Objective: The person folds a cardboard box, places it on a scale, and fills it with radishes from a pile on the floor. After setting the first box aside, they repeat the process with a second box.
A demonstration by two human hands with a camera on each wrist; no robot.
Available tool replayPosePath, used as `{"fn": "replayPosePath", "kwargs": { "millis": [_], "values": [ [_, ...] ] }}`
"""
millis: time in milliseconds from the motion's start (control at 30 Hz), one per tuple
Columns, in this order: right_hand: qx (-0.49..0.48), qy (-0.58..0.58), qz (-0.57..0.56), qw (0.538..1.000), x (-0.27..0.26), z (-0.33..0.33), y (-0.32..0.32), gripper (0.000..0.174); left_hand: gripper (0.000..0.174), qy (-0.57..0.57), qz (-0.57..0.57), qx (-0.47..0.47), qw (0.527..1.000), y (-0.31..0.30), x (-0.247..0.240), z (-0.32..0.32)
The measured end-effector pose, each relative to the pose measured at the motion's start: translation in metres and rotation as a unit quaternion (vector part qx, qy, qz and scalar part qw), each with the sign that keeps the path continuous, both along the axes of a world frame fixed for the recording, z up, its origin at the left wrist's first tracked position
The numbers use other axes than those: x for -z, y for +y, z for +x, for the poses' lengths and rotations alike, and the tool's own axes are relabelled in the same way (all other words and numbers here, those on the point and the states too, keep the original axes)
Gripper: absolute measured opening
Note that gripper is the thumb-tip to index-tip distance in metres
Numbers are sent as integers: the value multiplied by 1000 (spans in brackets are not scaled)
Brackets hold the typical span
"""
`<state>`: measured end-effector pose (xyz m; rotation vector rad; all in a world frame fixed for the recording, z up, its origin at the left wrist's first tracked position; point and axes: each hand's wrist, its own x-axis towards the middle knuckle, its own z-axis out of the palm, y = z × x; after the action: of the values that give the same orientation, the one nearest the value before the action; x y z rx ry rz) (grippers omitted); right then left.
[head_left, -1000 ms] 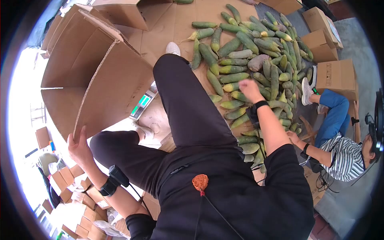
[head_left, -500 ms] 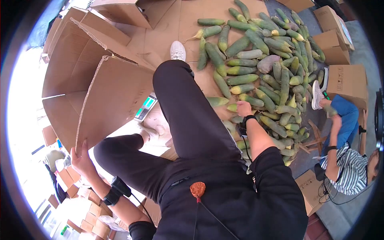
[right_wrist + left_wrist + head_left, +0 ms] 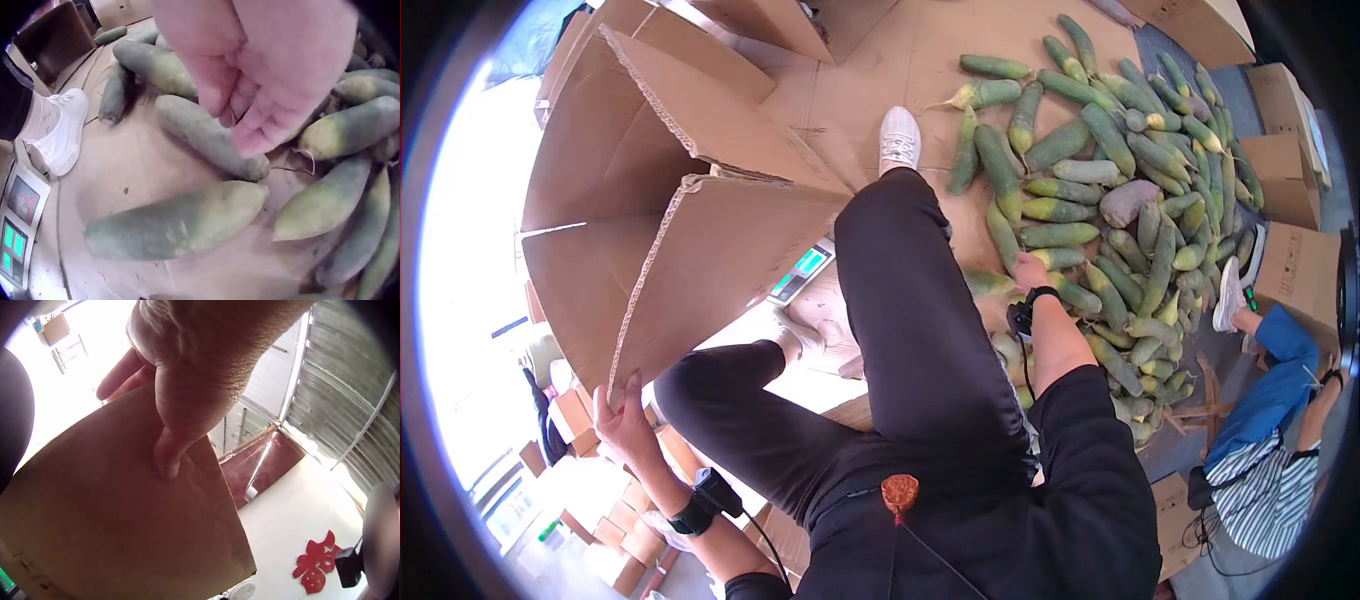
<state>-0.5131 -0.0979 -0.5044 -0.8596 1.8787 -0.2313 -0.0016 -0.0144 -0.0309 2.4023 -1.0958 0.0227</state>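
Observation:
In the head view my left hand pinches the edge of a large open cardboard box. The left wrist view shows the thumb flat on the outer cardboard, with fingers behind the edge. My right hand is low over the near left side of a pile of green radishes. In the right wrist view its fingers are curled together, overlapping one radish; no radish is seen between them. Below lies a thick green radish with a pale end.
A scale with a green display stands between box and leg. My white shoe is beside the pile. Another person in a striped shirt sits at right, near cardboard boxes. Cardboard covers the floor.
My right hand has come down from above the pile to its near left side. The left hand keeps its hold on the box. The head view has shifted, and the other person's arm has moved.

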Motion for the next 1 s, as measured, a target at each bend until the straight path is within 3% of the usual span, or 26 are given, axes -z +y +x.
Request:
{"fn": "replayPosePath", "kwargs": {
  "millis": [33, 100, 133, 200, 233, 333, 433, 533, 600, 700, 767, 833, 867, 900, 967, 1000],
  "values": [
    [-11, 38, -30, 999, 0, 0, 2, 28, 16, 8, 3, -1, 1000, 0, 0, 1],
    [-164, 155, -123, 966, 7, -13, 9, 25, 14, 9, -6, -1, 1000, 2, 1, 4],
    [-170, 152, -125, 966, 8, -19, 11, 25, 14, 22, -1, -1, 1000, 4, 3, 8],
    [102, 7, -82, 991, 9, -22, 14, 26, 14, 33, 12, -21, 999, 3, -1, 6],
    [178, -59, -51, 981, -27, -15, 10, 25, 14, 31, 9, -29, 999, 3, 0, 9],
    [233, -82, -36, 968, -61, -21, 15, 19, 17, 25, -36, 22, 999, 5, 5, 12],
    [298, -95, -57, 948, -85, -39, 25, 13, 18, -16, -10, 20, 1000, 0, -4, -1],
    [287, -105, -110, 946, -116, -53, 29, 13, 21, -13, -20, 29, 999, 1, -3, 0],
    [334, -104, -143, 926, -146, -55, 23, 13, 23, -29, -33, 59, 997, 3, -2, 5],
    [313, -160, -205, 914, -190, -52, 9, 13, 23, -73, -32, 56, 995, 1, -9, -5],
    [310, -182, -213, 909, -231, -33, -7, 12, 26, -27, -6, 12, 1000, 1, -13, -7],
    [234, -214, -266, 910, -265, -15, -19, 11, 34, -84, -50, 53, 994, 4, -5, -2],
    [196, -225, -287, 911, -283, -5, -26, 11, 49, -120, -53, 74, 989, 7, -3, 1],
    [194, -225, -292, 909, -302, 6, -34, 11, 49, -120, -58, 73, 988, 7, -2, -2],
    [91, -232, -352, 902, -339, 28, -51, 12, 61, -39, -195, 48, 979, 4, 0, -10],
    [55, -238, -373, 895, -362, 39, -60, 12, 61, -39, -197, 48, 978, 6, 5, -7]
  ]
}}
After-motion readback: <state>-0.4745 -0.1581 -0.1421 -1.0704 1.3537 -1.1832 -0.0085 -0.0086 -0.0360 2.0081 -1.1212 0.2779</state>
